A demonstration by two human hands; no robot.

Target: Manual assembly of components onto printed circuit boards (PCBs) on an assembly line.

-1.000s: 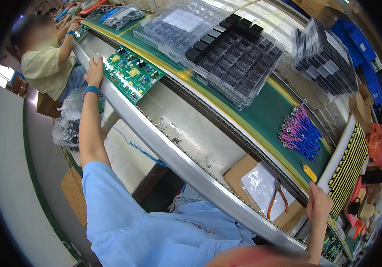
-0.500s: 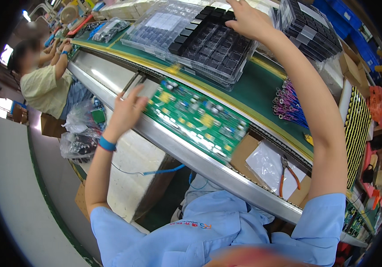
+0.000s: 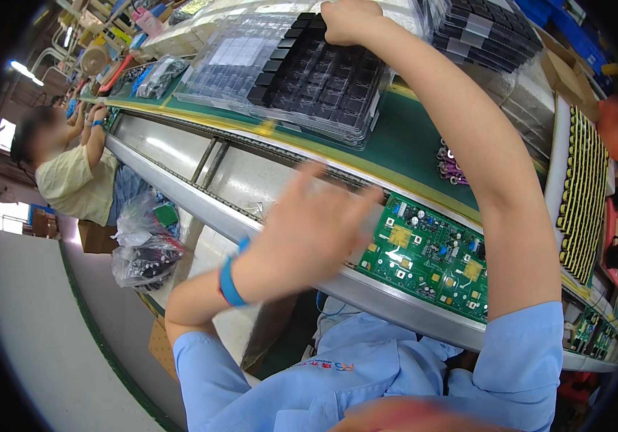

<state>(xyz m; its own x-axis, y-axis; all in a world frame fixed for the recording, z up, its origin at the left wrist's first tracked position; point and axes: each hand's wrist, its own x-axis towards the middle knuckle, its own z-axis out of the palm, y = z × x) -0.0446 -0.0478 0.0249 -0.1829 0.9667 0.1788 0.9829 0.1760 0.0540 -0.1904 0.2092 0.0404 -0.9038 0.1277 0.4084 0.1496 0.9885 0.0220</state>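
A green circuit board [image 3: 427, 261] lies across the metal rails of the conveyor, in front of me and to the right. My left hand [image 3: 316, 234], blurred by motion, is by the board's left end with its fingers apart. I cannot tell whether it touches the board. My right hand [image 3: 352, 21] reaches to the far side of a clear plastic tray [image 3: 323, 90] that holds black square parts in rows. Its fingers are curled together over the black parts [image 3: 301, 29]; what they hold, if anything, is hidden. My right forearm passes above the board's right end.
Stacked trays of black parts [image 3: 478, 32] stand at the back right. A bundle of purple wires with ring terminals [image 3: 451, 164] lies on the green bench. On the right is a yellow-and-black striped panel [image 3: 584, 194]. A co-worker [image 3: 75, 173] sits at far left.
The circuit board has slid right along the rails, over the place where the pliers and white sheet showed. My left hand has moved right with it. My right hand's fingers have closed over the tray.
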